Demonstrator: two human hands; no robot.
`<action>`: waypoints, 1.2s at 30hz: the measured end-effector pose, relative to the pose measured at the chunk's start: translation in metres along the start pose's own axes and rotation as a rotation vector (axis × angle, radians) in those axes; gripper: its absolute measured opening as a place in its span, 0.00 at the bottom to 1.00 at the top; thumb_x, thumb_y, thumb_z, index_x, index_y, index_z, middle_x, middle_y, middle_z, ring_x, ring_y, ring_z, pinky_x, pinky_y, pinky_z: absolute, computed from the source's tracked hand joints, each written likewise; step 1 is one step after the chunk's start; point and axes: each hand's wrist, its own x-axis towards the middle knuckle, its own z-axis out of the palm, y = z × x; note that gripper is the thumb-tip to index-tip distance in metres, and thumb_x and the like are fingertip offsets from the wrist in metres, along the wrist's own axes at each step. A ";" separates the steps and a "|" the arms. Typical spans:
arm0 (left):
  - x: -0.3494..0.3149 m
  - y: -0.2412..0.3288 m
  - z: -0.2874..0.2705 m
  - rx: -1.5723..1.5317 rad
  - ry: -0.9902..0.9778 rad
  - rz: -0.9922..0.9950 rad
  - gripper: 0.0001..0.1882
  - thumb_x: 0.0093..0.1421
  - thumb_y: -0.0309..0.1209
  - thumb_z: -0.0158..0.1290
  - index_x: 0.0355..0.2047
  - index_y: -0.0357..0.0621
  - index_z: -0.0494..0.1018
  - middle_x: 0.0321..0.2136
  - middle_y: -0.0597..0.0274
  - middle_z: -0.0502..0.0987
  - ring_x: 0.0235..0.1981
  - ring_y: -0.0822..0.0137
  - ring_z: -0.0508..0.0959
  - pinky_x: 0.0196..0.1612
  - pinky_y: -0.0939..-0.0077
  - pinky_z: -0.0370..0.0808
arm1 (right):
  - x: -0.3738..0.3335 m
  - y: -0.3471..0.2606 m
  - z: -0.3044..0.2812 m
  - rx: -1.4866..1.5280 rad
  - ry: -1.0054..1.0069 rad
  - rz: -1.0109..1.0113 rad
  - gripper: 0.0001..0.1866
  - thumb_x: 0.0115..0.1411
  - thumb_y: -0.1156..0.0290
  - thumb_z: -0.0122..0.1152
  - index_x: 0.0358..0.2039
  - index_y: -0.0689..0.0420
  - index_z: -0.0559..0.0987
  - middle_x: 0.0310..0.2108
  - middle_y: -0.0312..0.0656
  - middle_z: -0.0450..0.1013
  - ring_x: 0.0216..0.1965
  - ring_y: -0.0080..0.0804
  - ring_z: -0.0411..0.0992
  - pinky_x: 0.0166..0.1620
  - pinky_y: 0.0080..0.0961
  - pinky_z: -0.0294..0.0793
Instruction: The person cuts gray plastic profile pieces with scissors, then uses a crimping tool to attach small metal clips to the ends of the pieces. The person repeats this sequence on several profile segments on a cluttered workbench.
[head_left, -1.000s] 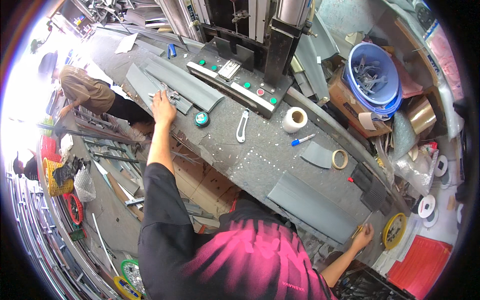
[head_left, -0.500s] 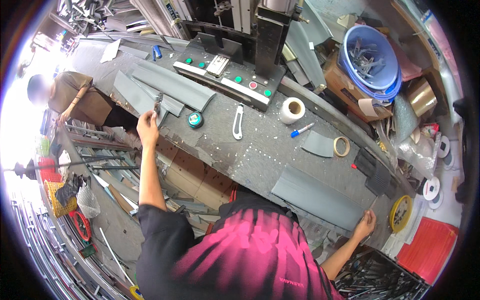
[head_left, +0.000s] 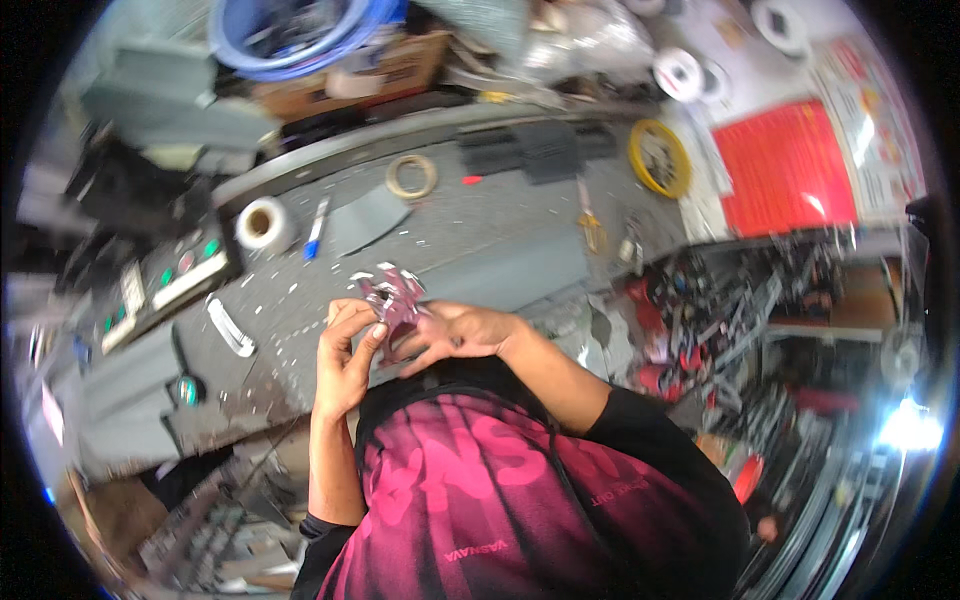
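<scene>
In front of my body, above the near edge of the workbench [head_left: 470, 215], my left hand [head_left: 345, 355] is closed with thumb and fingers on a small shiny pink-and-silver thing [head_left: 398, 292]. Motion smears it, and its kind is unclear. My right hand [head_left: 462, 332] comes in from the right close beside it. Its fingers are spread toward the left hand, somewhat blurred; whether they touch the shiny thing I cannot tell. Just beyond both hands lies a long grey panel [head_left: 530, 270], partly hidden by them.
Left on the bench are a white utility knife [head_left: 231, 327], a white roll [head_left: 265, 225], a blue-capped marker [head_left: 316, 230] and a machine base with buttons [head_left: 175, 280]. Farther are a tape ring [head_left: 411, 176] and a yellow round tray [head_left: 658, 158]. Metal parts [head_left: 700, 320] crowd the right.
My view has swung to the right. Both hands have come together in front of me: the left from the far-left panels, the right from the grey panel's right end.
</scene>
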 end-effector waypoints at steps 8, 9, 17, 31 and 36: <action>0.086 0.001 0.120 0.363 -0.173 0.162 0.19 0.58 0.31 0.76 0.51 0.45 0.90 0.51 0.54 0.83 0.55 0.52 0.82 0.59 0.55 0.78 | -0.125 0.037 -0.036 0.019 0.587 -0.193 0.24 0.77 0.59 0.69 0.66 0.57 0.76 0.52 0.45 0.82 0.53 0.42 0.85 0.59 0.44 0.86; 0.099 -0.003 0.139 0.357 -0.167 0.146 0.19 0.59 0.31 0.76 0.51 0.44 0.90 0.49 0.53 0.84 0.53 0.51 0.83 0.58 0.56 0.78 | -0.139 0.038 -0.043 -0.017 0.744 -0.191 0.23 0.76 0.58 0.70 0.63 0.58 0.78 0.48 0.44 0.83 0.48 0.40 0.87 0.55 0.40 0.88; 0.211 -0.054 0.295 0.693 -0.208 0.200 0.14 0.69 0.36 0.66 0.50 0.41 0.87 0.46 0.47 0.88 0.49 0.42 0.86 0.53 0.52 0.82 | -0.276 0.021 -0.101 -0.540 1.327 -0.051 0.26 0.73 0.46 0.69 0.33 0.60 0.82 0.27 0.44 0.81 0.26 0.33 0.81 0.34 0.37 0.80; 0.262 -0.072 0.315 0.760 -0.367 -0.036 0.09 0.68 0.33 0.68 0.45 0.44 0.90 0.40 0.46 0.91 0.41 0.49 0.91 0.48 0.57 0.85 | -0.317 -0.025 -0.156 -0.913 1.033 0.065 0.33 0.71 0.38 0.67 0.53 0.60 0.83 0.45 0.56 0.85 0.49 0.59 0.83 0.53 0.51 0.79; 0.262 -0.064 0.312 0.707 -0.438 0.020 0.05 0.62 0.26 0.67 0.38 0.43 0.89 0.36 0.48 0.90 0.39 0.47 0.90 0.45 0.55 0.86 | -0.315 -0.032 -0.159 -1.041 0.933 0.042 0.39 0.66 0.47 0.70 0.67 0.63 0.73 0.57 0.67 0.79 0.59 0.67 0.79 0.62 0.55 0.77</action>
